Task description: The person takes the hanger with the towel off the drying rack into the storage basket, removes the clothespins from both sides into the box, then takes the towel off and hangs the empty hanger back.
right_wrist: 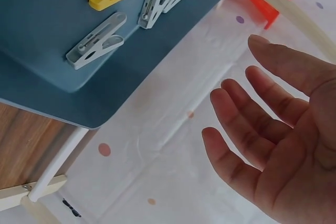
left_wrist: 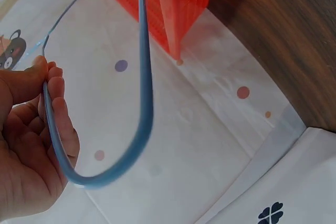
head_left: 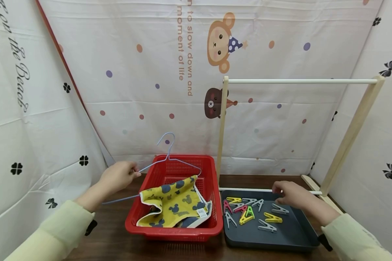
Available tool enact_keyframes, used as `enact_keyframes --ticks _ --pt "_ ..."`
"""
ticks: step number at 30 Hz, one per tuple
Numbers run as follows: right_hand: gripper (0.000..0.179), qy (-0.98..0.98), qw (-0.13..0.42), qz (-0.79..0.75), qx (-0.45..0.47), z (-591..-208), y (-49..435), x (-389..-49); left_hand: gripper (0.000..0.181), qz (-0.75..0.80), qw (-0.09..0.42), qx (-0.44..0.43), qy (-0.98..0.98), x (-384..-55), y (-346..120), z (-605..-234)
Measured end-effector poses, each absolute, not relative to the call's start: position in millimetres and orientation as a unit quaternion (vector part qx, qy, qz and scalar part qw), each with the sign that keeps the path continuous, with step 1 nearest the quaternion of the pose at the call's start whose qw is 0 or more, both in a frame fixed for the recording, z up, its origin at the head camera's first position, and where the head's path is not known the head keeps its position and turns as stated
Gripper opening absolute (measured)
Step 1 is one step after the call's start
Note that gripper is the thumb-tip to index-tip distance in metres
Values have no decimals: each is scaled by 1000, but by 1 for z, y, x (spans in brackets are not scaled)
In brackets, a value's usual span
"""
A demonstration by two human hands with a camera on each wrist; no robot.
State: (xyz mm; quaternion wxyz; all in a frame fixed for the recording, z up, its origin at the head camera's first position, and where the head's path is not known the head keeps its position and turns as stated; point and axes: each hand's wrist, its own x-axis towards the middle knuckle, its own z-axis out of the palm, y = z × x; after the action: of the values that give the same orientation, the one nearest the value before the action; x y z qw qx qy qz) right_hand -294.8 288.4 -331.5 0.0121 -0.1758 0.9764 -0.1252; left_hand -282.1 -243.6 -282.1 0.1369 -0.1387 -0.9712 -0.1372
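My left hand (head_left: 119, 176) pinches a blue wire clothes hanger (head_left: 153, 164) near its left shoulder, thumb against fingers. The hanger's hook points up. A yellow cloth (head_left: 179, 199) with dark mouse-head prints, white edging and a white label lies over its lower bar, bunched above the red basket (head_left: 218, 217). In the left wrist view the bar (left_wrist: 146, 77) runs into the cloth's fold. My right hand (head_left: 294, 195) hovers over the back right of a dark tray (head_left: 294, 232), fingers relaxed and holding nothing. Below it are grey clothespins (head_left: 280, 209) and a yellow clothespin (head_left: 272, 218).
A wooden rack with a white top rail (head_left: 300, 81) stands behind the tray, its posts rising at either side. Its lower white rail runs along the tray's back edge. Several yellow, grey, pink and green clothespins (head_left: 247, 214) lie at the tray's left. Printed curtains surround the brown table (head_left: 107, 232).
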Motion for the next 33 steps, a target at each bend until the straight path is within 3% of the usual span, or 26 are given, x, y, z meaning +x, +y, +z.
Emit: enact_keyframes --ticks 11,18,33 --pt "20 974 -7 -137 -178 -323 285 -294 10 -100 191 -145 -966 -269 -250 -274" --pt "19 965 -54 -161 -201 -310 268 -292 17 -78 236 -150 -957 -262 -254 -267" --pt "29 936 -122 -183 -274 -266 166 -282 25 -53 361 -201 -909 -254 -257 -261"
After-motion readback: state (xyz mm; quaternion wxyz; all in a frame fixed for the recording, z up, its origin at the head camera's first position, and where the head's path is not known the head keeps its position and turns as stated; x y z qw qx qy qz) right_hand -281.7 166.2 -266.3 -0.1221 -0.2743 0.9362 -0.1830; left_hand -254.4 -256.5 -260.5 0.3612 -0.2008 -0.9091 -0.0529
